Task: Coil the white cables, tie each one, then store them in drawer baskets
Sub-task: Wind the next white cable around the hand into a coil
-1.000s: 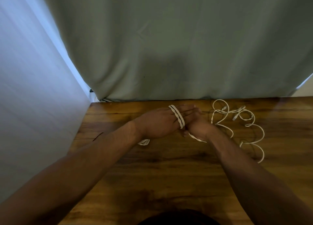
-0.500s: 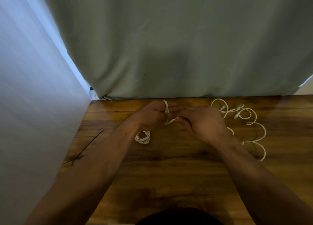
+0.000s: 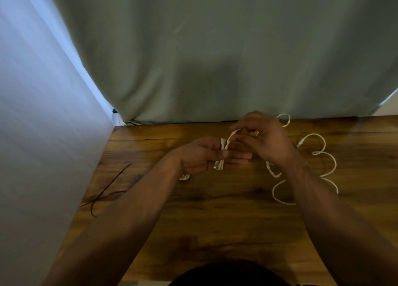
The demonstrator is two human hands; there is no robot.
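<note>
Grip: left hand (image 3: 204, 156) clasps the cable (image 3: 223, 144) coil; right hand (image 3: 267, 139) pinches its free strand.
Place: far on the table (image 3: 215, 210); loose loops trail right.
Handling: light, limp, springy; pinch near the coil.

no readable text, no labels, no brands, no numbers anywhere in view

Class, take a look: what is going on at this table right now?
A person is coiling a thin white cable round the fingers of the left hand, whose thumb holds the turns in place. The right hand pinches the free strand. More white cable lies in loose loops on the brown wooden table.
</note>
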